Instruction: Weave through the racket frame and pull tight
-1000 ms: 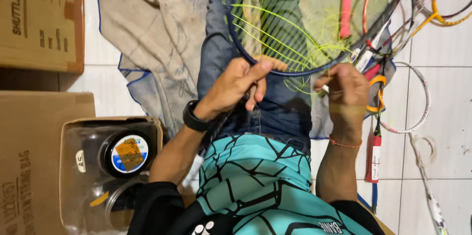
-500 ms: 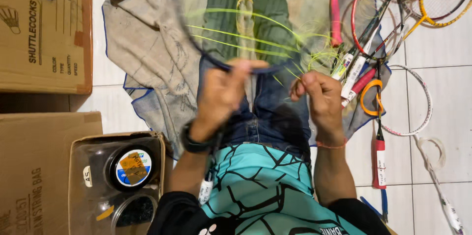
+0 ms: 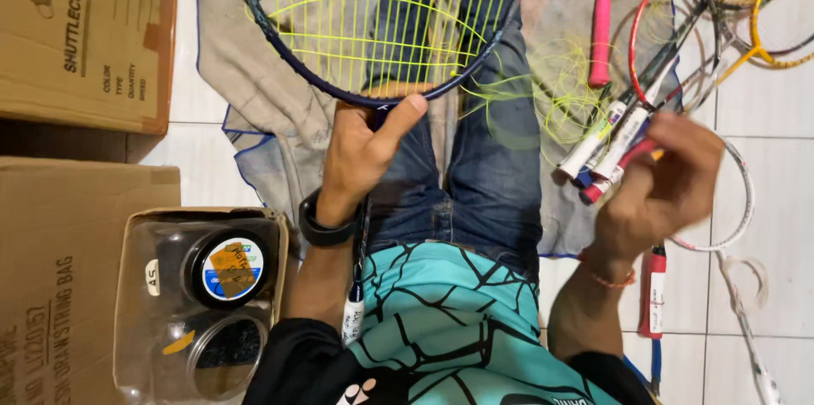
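Since the earlier frame, the right hand point(image 3: 657, 180) has swung out from the racket frame to the person's right, now blurred over a pile of spare rackets point(image 3: 678, 74); its fingers look curled, though whether they pinch the yellow string point(image 3: 560, 104) I cannot tell. Left hand point(image 3: 365, 146) grips the dark badminton racket point(image 3: 373, 32) at the throat, thumb pressed along the rim, likely to steady it over the lap on a grey cloth point(image 3: 246, 91). Loose string loops beside the jeans. Cardboard boxes point(image 3: 85, 32) and a string reel point(image 3: 227, 268) sit left
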